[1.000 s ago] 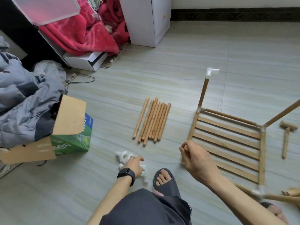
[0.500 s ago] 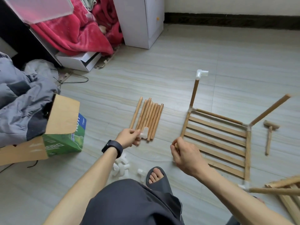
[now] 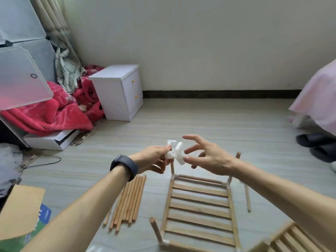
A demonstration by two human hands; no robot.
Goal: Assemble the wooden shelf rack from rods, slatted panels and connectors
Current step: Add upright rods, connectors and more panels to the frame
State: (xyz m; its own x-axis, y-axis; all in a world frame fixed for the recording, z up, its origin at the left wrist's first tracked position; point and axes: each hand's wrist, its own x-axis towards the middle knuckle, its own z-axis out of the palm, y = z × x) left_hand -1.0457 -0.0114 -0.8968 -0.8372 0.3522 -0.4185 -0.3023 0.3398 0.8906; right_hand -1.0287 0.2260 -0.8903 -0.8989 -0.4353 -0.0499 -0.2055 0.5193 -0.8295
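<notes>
Head view: left hand (image 3: pixel 152 157) pinches white connector (image 3: pixel 175 153), held in the air above the slatted panel (image 3: pixel 198 202). Right hand (image 3: pixel 209 159) is spread wide, thumb tip at the connector and gripping nothing. Connector is likely light, rigid and slick; best pinched by one socket arm.

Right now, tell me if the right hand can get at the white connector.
Probably yes: the right hand is open right beside the white connector that the left hand pinches, with nothing between them.

Head-worn, forward over nearby floor (image 3: pixel 218 124)
</notes>
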